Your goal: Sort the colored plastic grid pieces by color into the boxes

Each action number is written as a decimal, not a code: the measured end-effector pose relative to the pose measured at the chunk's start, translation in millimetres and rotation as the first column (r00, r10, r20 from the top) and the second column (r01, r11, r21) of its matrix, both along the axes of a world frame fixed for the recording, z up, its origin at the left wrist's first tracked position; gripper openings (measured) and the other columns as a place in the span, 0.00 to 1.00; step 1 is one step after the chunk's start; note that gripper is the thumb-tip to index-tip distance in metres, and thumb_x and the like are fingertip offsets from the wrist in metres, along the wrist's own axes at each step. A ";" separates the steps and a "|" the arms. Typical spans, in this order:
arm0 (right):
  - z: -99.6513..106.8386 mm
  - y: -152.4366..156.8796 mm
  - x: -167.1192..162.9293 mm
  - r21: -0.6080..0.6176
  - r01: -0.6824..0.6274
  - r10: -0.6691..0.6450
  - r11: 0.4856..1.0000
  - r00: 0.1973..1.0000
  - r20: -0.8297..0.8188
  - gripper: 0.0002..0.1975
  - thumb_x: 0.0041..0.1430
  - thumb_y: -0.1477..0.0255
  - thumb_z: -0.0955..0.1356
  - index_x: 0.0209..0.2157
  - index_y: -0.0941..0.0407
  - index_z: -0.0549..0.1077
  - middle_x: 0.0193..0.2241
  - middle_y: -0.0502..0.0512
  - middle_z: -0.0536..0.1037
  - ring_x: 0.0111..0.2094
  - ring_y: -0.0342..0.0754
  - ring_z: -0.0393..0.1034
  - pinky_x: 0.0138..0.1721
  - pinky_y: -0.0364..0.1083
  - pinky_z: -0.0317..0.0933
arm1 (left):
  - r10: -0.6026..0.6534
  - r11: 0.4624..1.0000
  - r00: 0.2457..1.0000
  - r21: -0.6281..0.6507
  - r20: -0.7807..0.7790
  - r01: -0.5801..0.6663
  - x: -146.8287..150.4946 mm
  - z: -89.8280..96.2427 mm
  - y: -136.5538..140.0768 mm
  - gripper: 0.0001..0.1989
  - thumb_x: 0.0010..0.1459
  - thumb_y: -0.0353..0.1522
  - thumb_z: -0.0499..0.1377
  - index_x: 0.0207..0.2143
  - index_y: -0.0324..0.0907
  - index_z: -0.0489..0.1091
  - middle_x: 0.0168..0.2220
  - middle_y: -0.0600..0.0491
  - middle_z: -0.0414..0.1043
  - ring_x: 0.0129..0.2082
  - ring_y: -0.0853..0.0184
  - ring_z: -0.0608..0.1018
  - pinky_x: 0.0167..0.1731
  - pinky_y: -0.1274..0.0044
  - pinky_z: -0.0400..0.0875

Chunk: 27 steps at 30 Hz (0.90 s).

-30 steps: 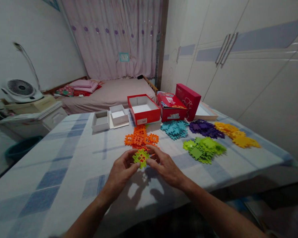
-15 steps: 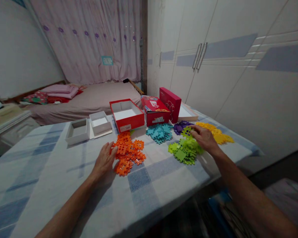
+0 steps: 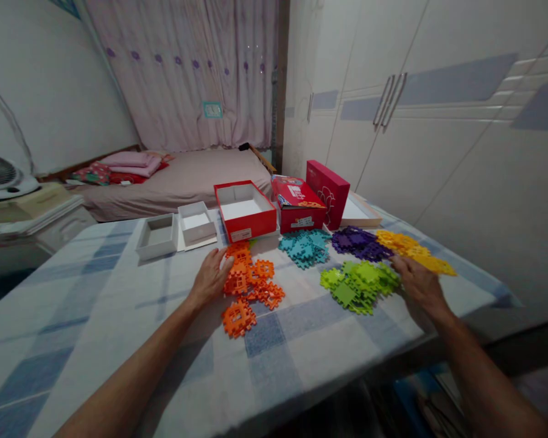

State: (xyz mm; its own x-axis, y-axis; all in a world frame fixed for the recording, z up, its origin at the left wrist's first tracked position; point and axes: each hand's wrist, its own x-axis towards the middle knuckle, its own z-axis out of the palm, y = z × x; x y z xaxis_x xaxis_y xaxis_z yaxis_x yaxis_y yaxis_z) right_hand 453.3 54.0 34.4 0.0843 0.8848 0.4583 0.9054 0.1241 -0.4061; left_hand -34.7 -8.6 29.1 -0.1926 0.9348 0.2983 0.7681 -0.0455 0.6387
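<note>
My left hand (image 3: pixel 211 277) rests at the left edge of a pile of orange interlocking plastic tiles (image 3: pixel 237 283), its thumb and fingers apart, touching the nearest tiles. On the right, my right hand (image 3: pixel 419 286) is low over the cloth beside a heap of lime green tiles (image 3: pixel 358 286). Its fingers reach toward the heap's right edge, and no tile shows in them. Just beyond that hand lie purple tiles (image 3: pixel 361 243) and yellow tiles (image 3: pixel 413 250). A teal pile (image 3: pixel 304 246) sits between the orange and the purple ones.
Along the back of the table with its checked cloth (image 3: pixel 164 340) stand two small grey-white boxes (image 3: pixel 158 238), an open red box (image 3: pixel 251 225), a closed red box (image 3: pixel 301 216) and an upright crimson box (image 3: pixel 327 194). White wardrobe doors (image 3: pixel 461 164) rise on the right.
The green tile that my right hand held above the green heap is out of it. That hand has moved down and right. My left hand has shifted slightly along the orange pile.
</note>
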 end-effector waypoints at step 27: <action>19.3 38.8 -292.8 -0.194 -0.756 0.780 0.626 0.613 0.128 0.20 0.57 0.81 0.62 0.51 0.59 0.70 0.49 0.59 0.74 0.50 0.50 0.67 0.51 0.48 0.60 | -0.033 0.999 0.990 -0.004 0.136 0.034 5.7 15.7 23.8 0.18 0.57 0.45 0.52 0.26 0.41 0.71 0.26 0.53 0.71 0.29 0.64 0.72 0.33 0.73 0.65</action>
